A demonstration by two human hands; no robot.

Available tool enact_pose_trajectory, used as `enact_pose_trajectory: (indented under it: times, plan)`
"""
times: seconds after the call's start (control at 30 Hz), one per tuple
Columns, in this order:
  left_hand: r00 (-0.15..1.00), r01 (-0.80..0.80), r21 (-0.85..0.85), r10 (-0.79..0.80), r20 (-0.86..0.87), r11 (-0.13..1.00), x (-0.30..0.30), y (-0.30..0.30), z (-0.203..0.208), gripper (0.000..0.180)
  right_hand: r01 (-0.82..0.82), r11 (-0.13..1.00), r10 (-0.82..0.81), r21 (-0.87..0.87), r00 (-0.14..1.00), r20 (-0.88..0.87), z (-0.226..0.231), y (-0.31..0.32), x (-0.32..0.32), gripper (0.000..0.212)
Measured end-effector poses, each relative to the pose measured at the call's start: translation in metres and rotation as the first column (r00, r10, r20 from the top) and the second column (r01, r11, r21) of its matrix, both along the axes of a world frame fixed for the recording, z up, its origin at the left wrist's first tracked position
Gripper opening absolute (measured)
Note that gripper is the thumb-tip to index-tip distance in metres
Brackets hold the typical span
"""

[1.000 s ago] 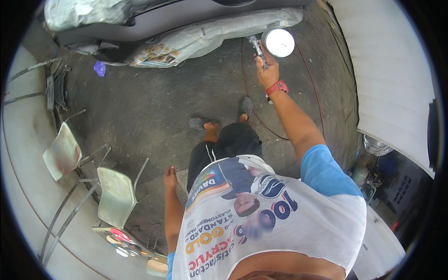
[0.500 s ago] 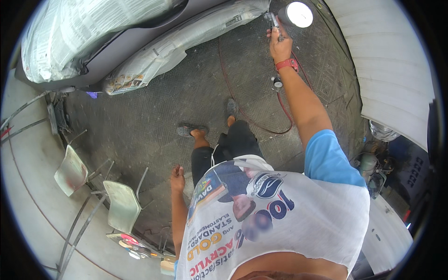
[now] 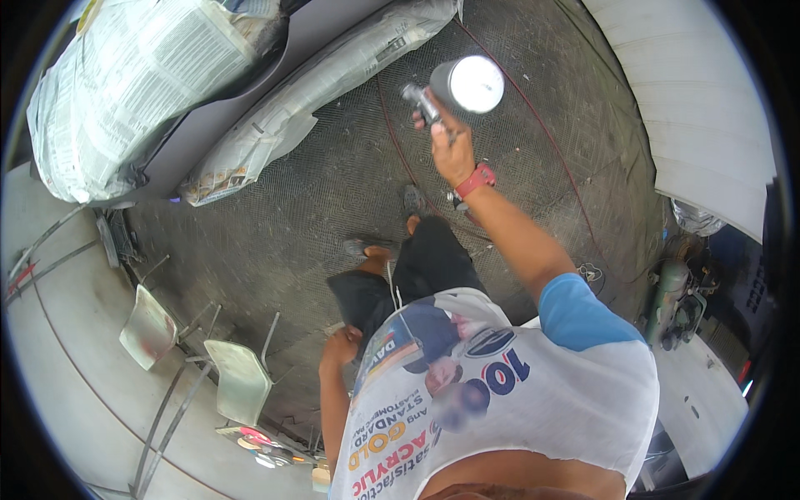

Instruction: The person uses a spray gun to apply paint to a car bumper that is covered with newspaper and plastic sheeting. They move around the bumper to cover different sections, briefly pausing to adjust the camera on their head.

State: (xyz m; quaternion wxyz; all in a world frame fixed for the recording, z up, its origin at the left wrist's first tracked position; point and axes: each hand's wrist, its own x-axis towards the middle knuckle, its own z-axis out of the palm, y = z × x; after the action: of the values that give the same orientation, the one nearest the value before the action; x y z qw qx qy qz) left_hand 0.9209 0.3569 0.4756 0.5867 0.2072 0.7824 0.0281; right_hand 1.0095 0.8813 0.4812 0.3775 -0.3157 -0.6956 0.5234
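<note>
My right hand (image 3: pixel 454 154) is closed round a metal spray gun (image 3: pixel 423 105), held out ahead over the floor. The gun's cup (image 3: pixel 473 84), grey-sided with a round white top, sits just beyond my fingers. A small gauge (image 3: pixel 459 202) shows under my wrist beside the red watch. My left hand (image 3: pixel 340 344) hangs low by my black shorts (image 3: pixel 367 300), its fingers curled in, with nothing seen in them. At the upper left is a grey car panel (image 3: pixel 208 117), its neighbouring parts wrapped in newspaper (image 3: pixel 275 125).
A dark red hose (image 3: pixel 567 158) runs across the dark textured floor (image 3: pixel 292 200). Two pale, curved panels (image 3: pixel 237 379) rest on metal stands at the lower left. A green tank (image 3: pixel 667 300) stands at the right, below a pale sheet wall (image 3: pixel 700 100).
My right hand has swung left and nearer with the spray gun, still gripping it. My left hand has come in closer to my shorts. The whole view has shifted slightly.
</note>
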Motion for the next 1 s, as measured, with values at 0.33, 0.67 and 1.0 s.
enact_pose_trajectory:
  times: [0.33, 0.67, 1.0]
  plan:
    - [0.883, -0.311, 0.180, 0.213, 0.418, 0.933, -0.040, 0.057, -0.165, 0.014, 0.050, 0.989, -0.037, 0.140, 0.995, -0.092, -0.137, 0.005, -0.037, 0.060]
    - [0.826, -0.096, 0.106, 0.139, -0.546, 0.990, -0.225, 0.074, -0.432, 0.052, 0.470, 0.870, -0.369, 0.150, 0.822, -0.435, -0.253, 0.181, -0.058, 0.064]
    - [0.564, -0.513, 0.310, 0.586, -0.582, 0.801, -0.250, 0.022, -0.464, 0.057, 0.550, 0.832, -0.509, -0.075, 0.701, -0.500, -0.279, 0.290, -0.053, 0.067]
